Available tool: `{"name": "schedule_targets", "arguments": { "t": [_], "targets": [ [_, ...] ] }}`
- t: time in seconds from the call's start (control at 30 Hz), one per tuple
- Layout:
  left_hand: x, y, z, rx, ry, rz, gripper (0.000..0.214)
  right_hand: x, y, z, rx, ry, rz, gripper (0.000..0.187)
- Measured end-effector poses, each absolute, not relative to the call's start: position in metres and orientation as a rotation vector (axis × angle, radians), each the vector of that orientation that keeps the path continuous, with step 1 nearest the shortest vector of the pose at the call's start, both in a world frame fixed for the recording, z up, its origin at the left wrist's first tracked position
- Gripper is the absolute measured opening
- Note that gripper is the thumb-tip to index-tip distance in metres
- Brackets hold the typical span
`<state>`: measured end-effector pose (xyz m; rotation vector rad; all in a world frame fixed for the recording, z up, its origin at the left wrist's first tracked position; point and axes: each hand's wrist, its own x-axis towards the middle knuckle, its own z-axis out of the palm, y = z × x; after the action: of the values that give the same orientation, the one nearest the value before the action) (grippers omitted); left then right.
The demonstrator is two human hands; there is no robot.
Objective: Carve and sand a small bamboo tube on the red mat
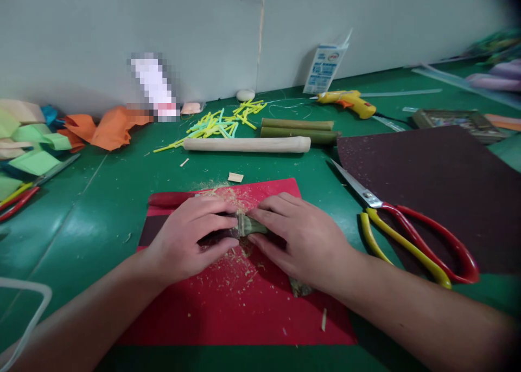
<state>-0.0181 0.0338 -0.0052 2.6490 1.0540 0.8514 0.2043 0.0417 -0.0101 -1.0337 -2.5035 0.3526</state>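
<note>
My right hand (pixel 301 233) is closed on a short green bamboo piece (pixel 253 225), lying sideways between my two hands. My left hand (pixel 193 236) curls round the left end of the same piece, its thumb and fingertips close to the ridged joint; something dark shows under its fingers. Both hands rest over a red sheet (pixel 195 318) strewn with fine shavings (pixel 234 271). A dark brown strip (pixel 154 230) lies by my left hand. Another greenish piece (pixel 300 288) pokes out from under my right wrist, mostly hidden.
Red-and-yellow-handled scissors (pixel 372 198) lie at right, partly on a dark brown sheet (pixel 431 187). Behind the red sheet are a pale peeled stick (pixel 246 145), green bamboo lengths (pixel 299 133), yellow and turquoise strips (pixel 215 127) and a yellow glue gun (pixel 354 103). Colored paper (pixel 109 128) sits left.
</note>
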Motion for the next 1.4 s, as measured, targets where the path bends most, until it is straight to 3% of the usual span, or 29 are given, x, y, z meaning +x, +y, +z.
{"name": "schedule_targets", "arguments": {
  "t": [1.4],
  "targets": [
    [-0.0156, 0.0354, -0.0072, 2.641, 0.956, 0.92, 0.02, 0.2058, 0.0457, -0.0115, -1.005, -2.516, 0.376, 0.029]
  ]
}}
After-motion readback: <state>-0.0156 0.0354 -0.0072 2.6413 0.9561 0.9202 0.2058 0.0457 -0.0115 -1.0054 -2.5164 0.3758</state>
